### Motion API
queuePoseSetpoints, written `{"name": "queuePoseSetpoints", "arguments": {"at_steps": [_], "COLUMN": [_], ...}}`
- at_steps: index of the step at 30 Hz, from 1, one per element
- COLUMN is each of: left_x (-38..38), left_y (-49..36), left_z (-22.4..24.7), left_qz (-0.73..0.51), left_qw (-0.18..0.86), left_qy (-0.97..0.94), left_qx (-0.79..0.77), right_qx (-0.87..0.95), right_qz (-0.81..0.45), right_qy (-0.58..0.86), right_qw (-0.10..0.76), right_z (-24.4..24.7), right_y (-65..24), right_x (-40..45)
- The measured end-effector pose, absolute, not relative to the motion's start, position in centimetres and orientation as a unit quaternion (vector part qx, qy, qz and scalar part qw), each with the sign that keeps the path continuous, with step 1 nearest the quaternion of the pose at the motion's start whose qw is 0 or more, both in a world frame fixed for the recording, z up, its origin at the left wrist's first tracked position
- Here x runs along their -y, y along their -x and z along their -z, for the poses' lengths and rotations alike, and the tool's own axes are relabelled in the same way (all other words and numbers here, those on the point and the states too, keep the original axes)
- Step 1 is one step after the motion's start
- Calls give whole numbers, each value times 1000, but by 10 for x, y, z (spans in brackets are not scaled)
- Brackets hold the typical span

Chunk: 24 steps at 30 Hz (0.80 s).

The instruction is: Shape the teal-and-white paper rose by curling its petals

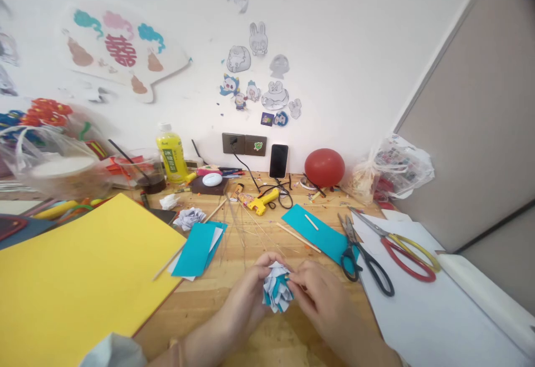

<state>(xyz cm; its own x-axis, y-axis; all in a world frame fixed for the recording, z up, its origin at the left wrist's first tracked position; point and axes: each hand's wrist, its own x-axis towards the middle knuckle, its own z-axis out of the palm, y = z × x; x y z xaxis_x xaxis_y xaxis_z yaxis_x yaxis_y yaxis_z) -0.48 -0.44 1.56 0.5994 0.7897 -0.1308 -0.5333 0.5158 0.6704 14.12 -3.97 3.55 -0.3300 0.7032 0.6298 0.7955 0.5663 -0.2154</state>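
A blue-and-white paper flower (pixel 277 289) with layered, folded petals is held above the front of the wooden table. My left hand (pixel 249 289) is closed round its left side. On the right edge of the flower, the thumb and forefinger of my right hand (pixel 315 289) pinch a petal. Some of the petals are hidden behind my fingers. Beyond my hands to the left lie several blue paper pieces (pixel 196 249) over white ones, and a white paper flower (pixel 189 219) rests behind them. A blue paper strip (pixel 315 230) is on the right, with thin wooden sticks near it.
Black-handled scissors (pixel 363 258) and red-and-yellow-handled scissors (pixel 401 247) lie on the right, partly over white sheets (pixel 443 311). A yellow sheet (pixel 92 266) covers the left. Farther back are a yellow glue gun (pixel 264 202), a phone (pixel 278 161), a red balloon (pixel 325 168) and a drink bottle (pixel 171 154).
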Motion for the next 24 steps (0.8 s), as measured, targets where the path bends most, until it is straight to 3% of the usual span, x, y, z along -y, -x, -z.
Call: {"name": "queuePoseSetpoints", "arguments": {"at_steps": [17, 20, 24], "left_x": [6, 7, 7], "left_y": [3, 2, 3], "left_z": [-16, -17, -20], "left_qz": [-402, -405, -416], "left_qw": [841, 842, 846], "left_qy": [-283, -276, -256], "left_qx": [-224, -225, -215], "right_qx": [761, 756, 699], "right_qz": [98, 46, -121], "right_qy": [540, 544, 545], "right_qw": [346, 361, 448], "right_z": [-17, -18, -25], "right_y": [-137, -136, -136], "right_x": [35, 36, 39]}}
